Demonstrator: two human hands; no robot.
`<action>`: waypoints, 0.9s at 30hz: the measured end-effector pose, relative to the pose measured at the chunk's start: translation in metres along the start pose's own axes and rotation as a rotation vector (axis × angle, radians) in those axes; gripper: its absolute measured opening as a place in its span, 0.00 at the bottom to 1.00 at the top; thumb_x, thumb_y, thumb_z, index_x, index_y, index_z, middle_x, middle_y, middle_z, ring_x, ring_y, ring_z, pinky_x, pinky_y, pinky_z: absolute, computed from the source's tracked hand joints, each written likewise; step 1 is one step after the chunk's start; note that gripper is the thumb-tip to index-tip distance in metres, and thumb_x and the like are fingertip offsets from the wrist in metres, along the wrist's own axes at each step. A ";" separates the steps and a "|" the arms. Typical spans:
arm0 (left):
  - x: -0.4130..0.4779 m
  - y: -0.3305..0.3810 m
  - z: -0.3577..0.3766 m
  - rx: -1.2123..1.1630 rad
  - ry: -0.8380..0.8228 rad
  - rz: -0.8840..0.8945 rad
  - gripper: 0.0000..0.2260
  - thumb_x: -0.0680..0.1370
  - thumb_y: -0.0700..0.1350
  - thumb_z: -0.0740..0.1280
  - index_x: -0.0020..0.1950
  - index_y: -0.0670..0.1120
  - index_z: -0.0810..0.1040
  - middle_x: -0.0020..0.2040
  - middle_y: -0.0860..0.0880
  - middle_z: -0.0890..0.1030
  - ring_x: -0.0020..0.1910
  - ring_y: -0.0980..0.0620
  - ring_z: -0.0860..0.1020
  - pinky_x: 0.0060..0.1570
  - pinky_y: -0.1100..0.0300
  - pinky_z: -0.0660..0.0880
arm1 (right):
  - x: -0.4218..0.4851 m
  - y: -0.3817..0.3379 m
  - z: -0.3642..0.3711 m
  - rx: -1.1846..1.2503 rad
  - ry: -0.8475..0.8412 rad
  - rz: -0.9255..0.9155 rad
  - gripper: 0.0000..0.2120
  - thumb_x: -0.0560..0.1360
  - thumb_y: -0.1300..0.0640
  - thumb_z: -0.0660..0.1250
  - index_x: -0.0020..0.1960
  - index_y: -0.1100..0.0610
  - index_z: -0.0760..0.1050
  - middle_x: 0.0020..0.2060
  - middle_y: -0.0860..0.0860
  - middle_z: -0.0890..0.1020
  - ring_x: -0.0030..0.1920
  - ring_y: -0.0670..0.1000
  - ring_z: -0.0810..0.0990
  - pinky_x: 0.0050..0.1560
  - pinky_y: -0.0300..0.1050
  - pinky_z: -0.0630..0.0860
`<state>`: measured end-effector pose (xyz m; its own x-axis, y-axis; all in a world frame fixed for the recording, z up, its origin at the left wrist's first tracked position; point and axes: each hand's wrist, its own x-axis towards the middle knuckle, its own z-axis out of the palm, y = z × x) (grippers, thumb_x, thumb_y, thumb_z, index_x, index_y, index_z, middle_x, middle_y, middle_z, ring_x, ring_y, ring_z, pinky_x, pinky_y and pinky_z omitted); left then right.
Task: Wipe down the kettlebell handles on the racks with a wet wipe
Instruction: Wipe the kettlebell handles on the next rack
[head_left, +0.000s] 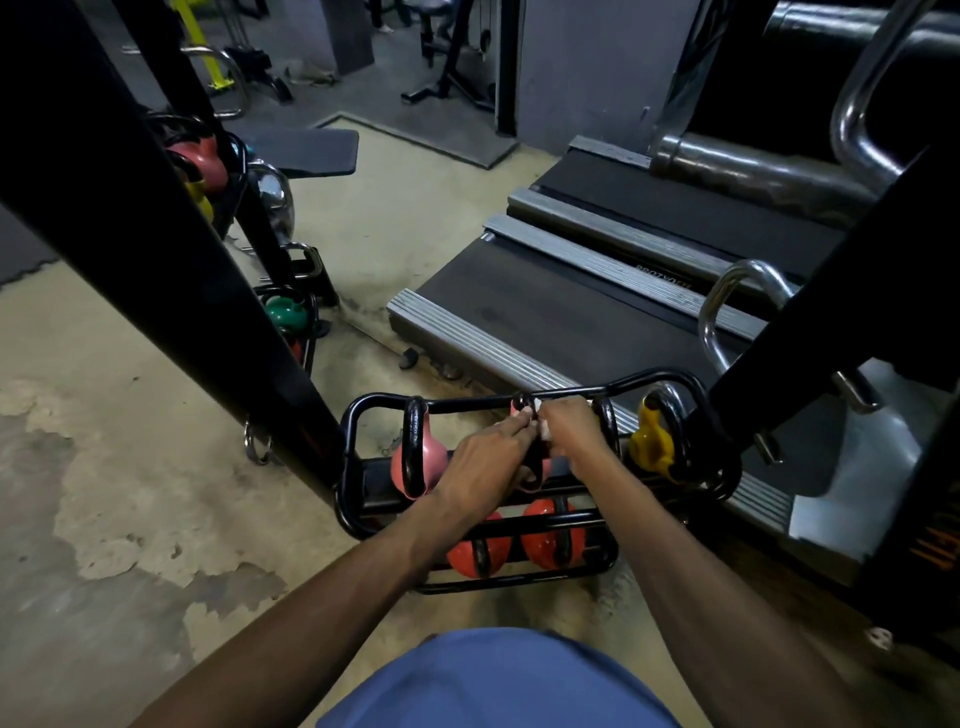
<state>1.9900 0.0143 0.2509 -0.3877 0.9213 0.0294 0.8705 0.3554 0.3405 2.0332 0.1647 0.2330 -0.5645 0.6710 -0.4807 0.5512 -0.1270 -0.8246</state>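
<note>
Wrapping handle (521, 401), right hand (571, 434) (wipe (544, 430) inside)

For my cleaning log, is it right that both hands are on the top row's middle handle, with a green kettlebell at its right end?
No: the head view shows that kettlebell is yellow, not green; the left hand and right hand are on the middle handle.
</note>
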 end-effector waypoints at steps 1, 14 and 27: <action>-0.001 -0.001 0.000 -0.003 0.001 0.001 0.32 0.77 0.41 0.69 0.79 0.45 0.63 0.81 0.47 0.60 0.76 0.48 0.66 0.71 0.57 0.66 | -0.005 0.007 -0.003 -0.050 0.010 -0.061 0.11 0.70 0.61 0.62 0.29 0.59 0.73 0.23 0.52 0.74 0.27 0.52 0.73 0.30 0.41 0.66; -0.009 -0.003 0.000 -0.039 0.008 -0.012 0.31 0.76 0.40 0.71 0.78 0.45 0.65 0.80 0.48 0.61 0.77 0.50 0.65 0.69 0.53 0.71 | -0.017 0.020 -0.006 -0.325 -0.013 -0.209 0.12 0.70 0.57 0.62 0.31 0.63 0.77 0.26 0.54 0.75 0.32 0.53 0.74 0.35 0.48 0.66; -0.013 -0.006 0.008 0.009 0.045 0.008 0.33 0.75 0.48 0.74 0.78 0.43 0.66 0.79 0.46 0.64 0.76 0.47 0.66 0.71 0.55 0.67 | -0.092 0.041 -0.021 -0.599 0.141 -0.382 0.16 0.79 0.53 0.65 0.32 0.49 0.71 0.29 0.46 0.74 0.34 0.53 0.76 0.34 0.45 0.66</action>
<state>1.9920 0.0010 0.2411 -0.3935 0.9163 0.0747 0.8762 0.3493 0.3320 2.1205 0.1135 0.2494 -0.7228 0.6814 -0.1152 0.5959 0.5302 -0.6031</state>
